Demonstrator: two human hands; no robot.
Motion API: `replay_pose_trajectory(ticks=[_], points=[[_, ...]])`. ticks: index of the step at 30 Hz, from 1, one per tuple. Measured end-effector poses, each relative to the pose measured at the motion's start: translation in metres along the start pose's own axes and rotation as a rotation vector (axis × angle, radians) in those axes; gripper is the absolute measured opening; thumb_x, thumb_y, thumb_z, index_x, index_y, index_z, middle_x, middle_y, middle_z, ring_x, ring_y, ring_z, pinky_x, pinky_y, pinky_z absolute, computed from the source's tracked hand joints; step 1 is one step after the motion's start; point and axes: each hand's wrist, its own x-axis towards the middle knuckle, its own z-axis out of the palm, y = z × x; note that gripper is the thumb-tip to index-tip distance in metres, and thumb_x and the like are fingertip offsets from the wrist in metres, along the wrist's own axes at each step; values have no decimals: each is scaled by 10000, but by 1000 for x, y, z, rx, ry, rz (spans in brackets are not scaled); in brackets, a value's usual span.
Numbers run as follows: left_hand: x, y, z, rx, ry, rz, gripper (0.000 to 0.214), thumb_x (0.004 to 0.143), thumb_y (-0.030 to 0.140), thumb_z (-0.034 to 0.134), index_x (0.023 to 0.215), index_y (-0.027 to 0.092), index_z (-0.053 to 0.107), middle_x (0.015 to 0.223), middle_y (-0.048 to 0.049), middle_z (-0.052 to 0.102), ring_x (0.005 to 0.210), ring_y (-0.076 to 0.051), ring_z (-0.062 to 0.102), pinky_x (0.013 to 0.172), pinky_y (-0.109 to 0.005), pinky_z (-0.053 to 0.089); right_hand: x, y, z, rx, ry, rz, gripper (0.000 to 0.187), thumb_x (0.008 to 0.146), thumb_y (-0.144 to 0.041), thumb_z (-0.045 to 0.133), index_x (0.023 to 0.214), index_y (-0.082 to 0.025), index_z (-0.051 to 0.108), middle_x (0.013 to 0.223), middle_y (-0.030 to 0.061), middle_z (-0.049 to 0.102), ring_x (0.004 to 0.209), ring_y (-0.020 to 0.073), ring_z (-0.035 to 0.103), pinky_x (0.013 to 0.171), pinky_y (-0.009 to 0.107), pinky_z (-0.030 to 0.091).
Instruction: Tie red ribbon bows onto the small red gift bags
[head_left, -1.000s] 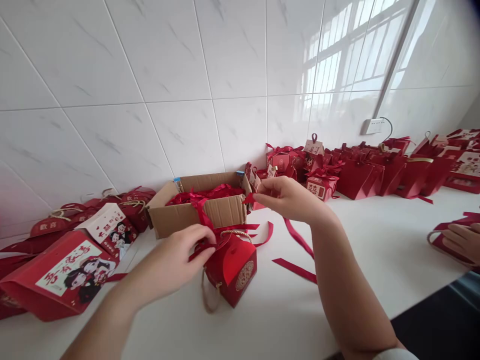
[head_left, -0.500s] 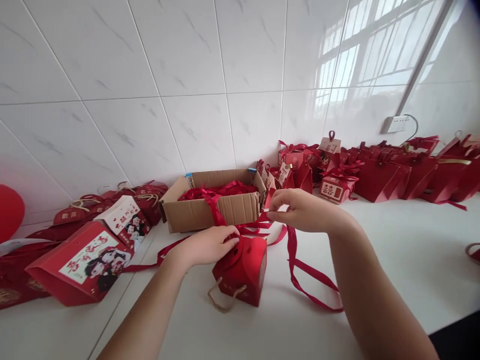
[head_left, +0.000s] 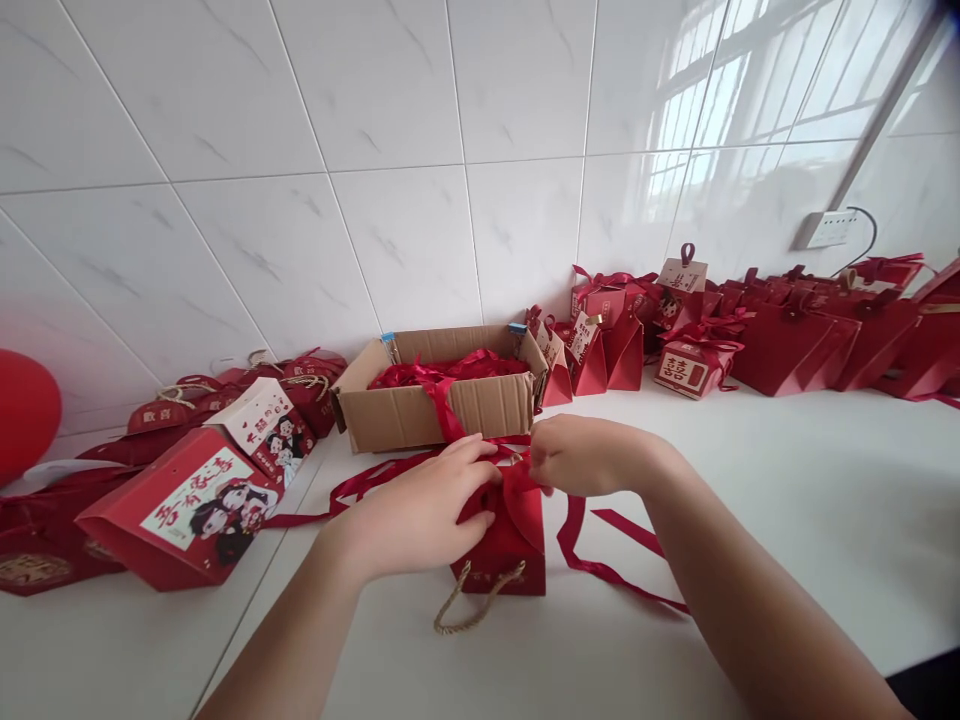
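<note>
A small red gift box [head_left: 506, 572] stands on the white table in front of me, its twisted cord handle [head_left: 480, 625] hanging toward me. My left hand [head_left: 424, 510] lies over its left side and top, thumb and fingers gripping it. At the box's upper right, my right hand [head_left: 585, 455] has its fingers curled in a pinch on a rounded top flap [head_left: 527, 505]. The fingertips are partly hidden. A dark red ribbon [head_left: 600, 570] lies loose to the right of the box, and more ribbon [head_left: 352, 485] trails to the left.
Behind the gift box, a cardboard box [head_left: 397, 420] holds tangled red ribbon. Several red boxes with printed couples [head_left: 217, 500] stand at the left, beside a red balloon [head_left: 26, 415]. Along the tiled wall at right are many red gift bags [head_left: 795, 345]. A power socket [head_left: 825, 230] is on the wall.
My right hand has moved down from above the ribbon onto the box's top flap. The box has turned so its handle side faces me, and my left hand has shifted along with it.
</note>
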Motion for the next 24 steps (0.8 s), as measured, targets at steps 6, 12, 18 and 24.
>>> replay_pose_trajectory(ticks=[6,12,18,24], points=[[7,6,4,6,42,34,243,850,359,498,956,281,702,1307,-35,552,1057,-265,610,820,-343,510,3,-4,8,-5,-15,-34,309,707,-162,489,474,-184,289,482,-10,333,412,96,250,422,305,196],[16,2,12,-121,147,6,231,791,366,525,680,251,691,945,-40,690,890,-256,660,655,-295,510,4,-3,9,-49,9,31,285,695,-194,502,488,-188,305,513,6,412,415,102,317,414,297,203],[18,3,15,-169,147,-39,212,791,383,527,762,259,696,920,-26,713,821,-231,667,601,-275,492,2,0,5,-90,24,49,324,696,-202,504,468,-183,274,493,7,389,421,103,294,427,310,194],[17,4,12,-166,149,-50,172,792,325,512,724,228,636,913,-25,671,738,-193,632,563,-267,468,1,-3,8,-84,6,14,334,744,-199,504,487,-183,292,490,-3,352,430,108,282,443,310,192]])
